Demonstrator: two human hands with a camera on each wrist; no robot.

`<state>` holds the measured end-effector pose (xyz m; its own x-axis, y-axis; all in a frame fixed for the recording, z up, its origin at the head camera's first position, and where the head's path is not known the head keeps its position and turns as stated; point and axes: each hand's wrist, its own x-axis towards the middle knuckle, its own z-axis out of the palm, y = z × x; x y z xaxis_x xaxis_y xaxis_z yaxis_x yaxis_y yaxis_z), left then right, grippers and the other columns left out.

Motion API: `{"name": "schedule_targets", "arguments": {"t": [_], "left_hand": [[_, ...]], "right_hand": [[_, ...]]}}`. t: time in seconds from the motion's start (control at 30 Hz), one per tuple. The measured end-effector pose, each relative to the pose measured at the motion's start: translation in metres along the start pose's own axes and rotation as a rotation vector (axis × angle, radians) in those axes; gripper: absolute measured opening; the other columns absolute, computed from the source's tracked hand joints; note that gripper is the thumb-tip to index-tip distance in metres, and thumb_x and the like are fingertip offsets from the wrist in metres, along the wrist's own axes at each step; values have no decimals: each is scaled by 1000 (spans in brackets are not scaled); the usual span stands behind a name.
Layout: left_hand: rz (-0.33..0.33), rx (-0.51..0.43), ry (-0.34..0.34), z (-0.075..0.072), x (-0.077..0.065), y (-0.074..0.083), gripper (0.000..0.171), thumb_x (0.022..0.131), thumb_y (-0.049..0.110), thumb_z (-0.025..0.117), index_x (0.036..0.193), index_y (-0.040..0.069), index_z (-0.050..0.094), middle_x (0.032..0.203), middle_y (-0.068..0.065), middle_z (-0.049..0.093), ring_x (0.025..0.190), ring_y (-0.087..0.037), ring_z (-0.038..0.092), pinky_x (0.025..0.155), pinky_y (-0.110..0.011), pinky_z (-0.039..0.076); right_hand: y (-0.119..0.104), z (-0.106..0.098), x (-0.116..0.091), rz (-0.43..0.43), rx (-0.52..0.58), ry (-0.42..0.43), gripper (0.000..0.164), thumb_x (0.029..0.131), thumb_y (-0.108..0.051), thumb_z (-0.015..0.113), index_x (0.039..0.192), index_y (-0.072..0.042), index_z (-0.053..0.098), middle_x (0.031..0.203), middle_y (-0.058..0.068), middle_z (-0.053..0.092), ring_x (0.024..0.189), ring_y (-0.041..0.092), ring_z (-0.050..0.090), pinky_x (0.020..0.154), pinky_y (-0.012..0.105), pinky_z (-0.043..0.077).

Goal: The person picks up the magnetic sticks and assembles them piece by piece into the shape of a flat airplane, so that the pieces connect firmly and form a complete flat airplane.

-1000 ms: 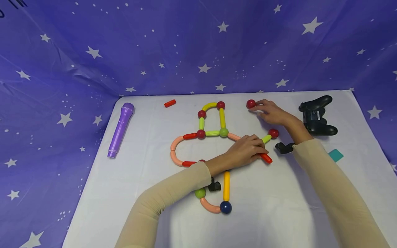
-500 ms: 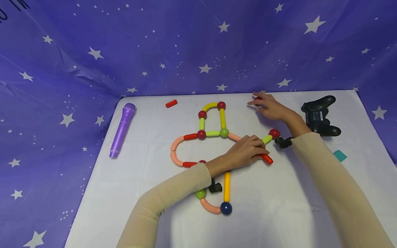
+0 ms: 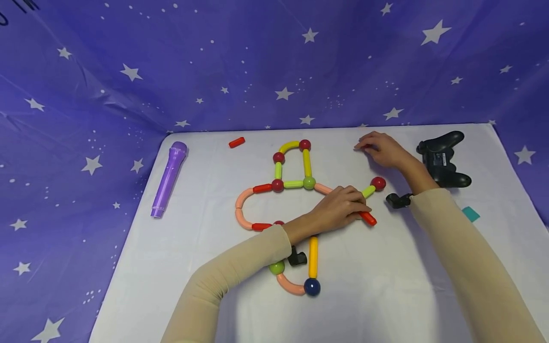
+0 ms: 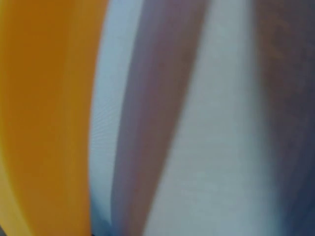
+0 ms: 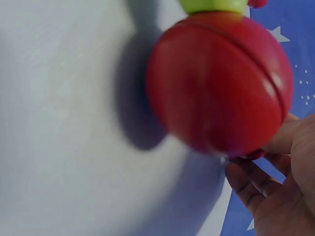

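In the head view my left hand [image 3: 339, 209] lies over the right part of a flat figure of magnetic rods and balls, its fingers gripping a red rod [image 3: 368, 218] whose other end is hidden. A yellow-green rod with a red ball [image 3: 378, 184] extends just beyond those fingers. Near the table's far edge is my right hand [image 3: 382, 148], fingers bent together. The right wrist view shows a loose red ball [image 5: 253, 155] between its thumb and fingers, mostly hidden by the large attached red ball [image 5: 219, 83] in front. An orange-yellow rod [image 4: 47, 118] fills the left wrist view's left side.
A purple toy microphone [image 3: 168, 180] lies at the left and a small red rod [image 3: 237, 142] at the back. To the right are a black game controller [image 3: 442, 159] and a teal piece [image 3: 471, 214]. A starry purple cloth [image 3: 240, 105] rises behind the white table.
My right hand has reached the loose red ball, its spread fingers have closed around it, and it has moved slightly right. The ball is now hidden in the head view. My left hand stays put.
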<state>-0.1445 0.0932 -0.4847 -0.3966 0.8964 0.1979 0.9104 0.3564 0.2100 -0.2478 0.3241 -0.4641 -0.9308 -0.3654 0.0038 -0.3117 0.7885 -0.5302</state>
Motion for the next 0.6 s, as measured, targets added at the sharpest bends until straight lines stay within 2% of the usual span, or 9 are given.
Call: {"name": "schedule_targets", "arguments": {"t": [0.17, 0.23, 0.37, 0.47, 0.6], "left_hand": [[0, -2, 3, 0, 0, 0, 26, 96, 32, 63, 120, 27, 70, 117, 10, 64, 117, -10, 51, 92, -21, 40], [-5, -1, 4, 0, 0, -1, 26, 96, 32, 64, 121, 26, 70, 117, 10, 64, 117, -10, 51, 93, -21, 40], [-14, -3, 16, 0, 0, -2, 26, 96, 31, 64, 120, 26, 71, 117, 10, 64, 117, -10, 51, 93, -22, 40], [-22, -3, 28, 0, 0, -3, 25, 95, 31, 64, 119, 26, 71, 116, 10, 64, 116, -10, 52, 92, -23, 40], [-38, 3, 28, 0, 0, -4, 25, 95, 30, 65, 119, 26, 71, 117, 9, 64, 115, -11, 52, 92, -23, 41]], "right_hand": [[1, -2, -19, 56, 11, 93, 30, 95, 1, 57, 124, -1, 64, 122, 26, 58, 111, 41, 53, 98, 59, 41], [-2, -4, -33, 83, 29, 150, 36, 94, -3, 61, 130, -2, 60, 121, 24, 58, 104, 38, 54, 91, 52, 44], [-13, -6, -77, 111, 88, 254, 45, 90, -7, 69, 134, -4, 57, 117, 18, 62, 96, 20, 55, 81, 24, 44], [-24, -1, -117, 138, 136, 279, 49, 86, -8, 74, 133, -6, 58, 115, 14, 65, 91, 2, 52, 77, 7, 39], [-34, 18, -163, 150, 173, 240, 52, 83, -11, 78, 132, -8, 59, 109, 8, 66, 84, -5, 51, 74, 7, 41]]}}
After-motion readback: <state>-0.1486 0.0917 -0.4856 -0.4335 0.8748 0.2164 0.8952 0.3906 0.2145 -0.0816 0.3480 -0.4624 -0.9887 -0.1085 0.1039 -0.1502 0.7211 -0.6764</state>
